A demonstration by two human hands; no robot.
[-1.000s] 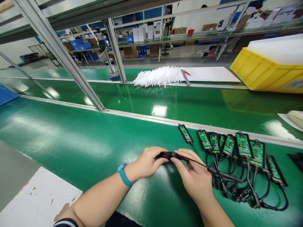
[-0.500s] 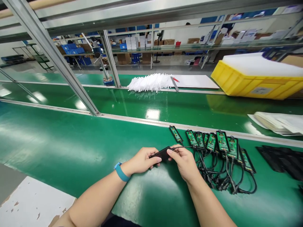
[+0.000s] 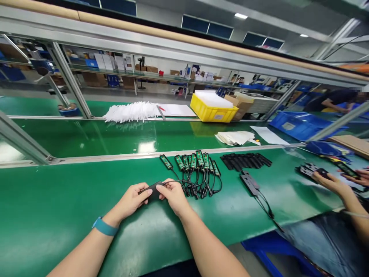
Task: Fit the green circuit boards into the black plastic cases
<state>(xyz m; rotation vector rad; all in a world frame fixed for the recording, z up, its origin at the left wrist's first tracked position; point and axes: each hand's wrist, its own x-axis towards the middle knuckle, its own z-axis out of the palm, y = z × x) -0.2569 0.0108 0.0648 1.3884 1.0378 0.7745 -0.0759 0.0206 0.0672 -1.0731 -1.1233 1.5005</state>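
Between my two hands is a black plastic case with a dark cable coming out of its right end. My left hand, with a teal band at the wrist, is closed around the case's left end, thumb on top. Pinching the right end near the cable is my right hand. Just beyond lie several open black housings with green circuit boards, their black cables tangled toward me. One housing with a board lies apart to the left. What is inside the held case is hidden.
Black cover pieces lie in a row to the right, near two closed cases with cables. A co-worker's hands handle similar parts at far right. Behind the rail stand a yellow bin, white strips and papers.
The view has swung to the right and up, bringing the co-worker, closed cases and blue bin into sight. Both hands keep the same hold on the black case.
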